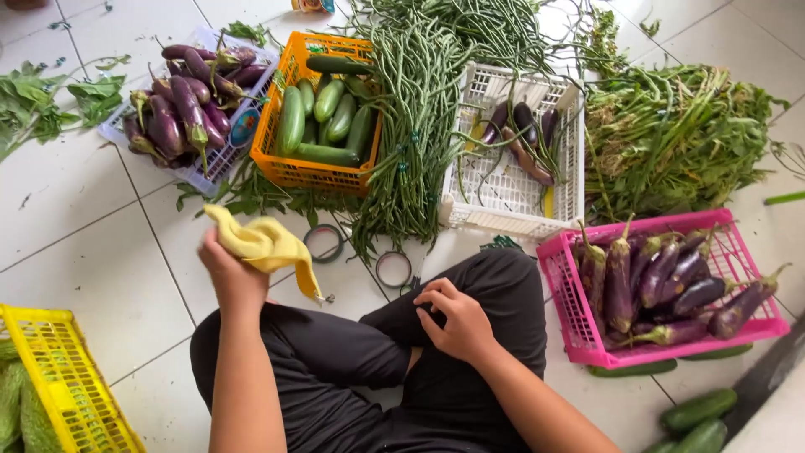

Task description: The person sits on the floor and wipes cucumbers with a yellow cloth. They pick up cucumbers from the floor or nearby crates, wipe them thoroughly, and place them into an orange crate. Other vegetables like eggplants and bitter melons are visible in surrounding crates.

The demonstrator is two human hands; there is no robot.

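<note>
While the person sits on the white tiled floor (75,243) with legs in black trousers (352,369), the scene goes like this from left to right. At the near left corner stands a yellow crate (71,377) with bumpy green gourds (12,407) inside. Far left, loose green leaves (50,101) lie on the tiles, and just beside them a pale lilac crate (220,164) holds purple eggplants (180,105). The left hand (231,273) is raised and its fingers are clenched around a yellow cloth (264,243), which hangs out to the right of the hand, above the floor and near the left knee. Behind it an orange crate (281,105) holds green cucumbers (323,117). A long bundle of green yardlong beans (415,109) lies between the orange crate and a white crate (511,189) with a few eggplants. Two tape rolls (394,268) lie on the floor near the beans. The right hand (457,319) rests on the right knee, fingers bent and loose, grasping nothing. At the right a pink crate (574,323) is full of eggplants, with a heap of leafy greens (679,134) behind it and loose cucumbers (696,419) near the right corner.
</note>
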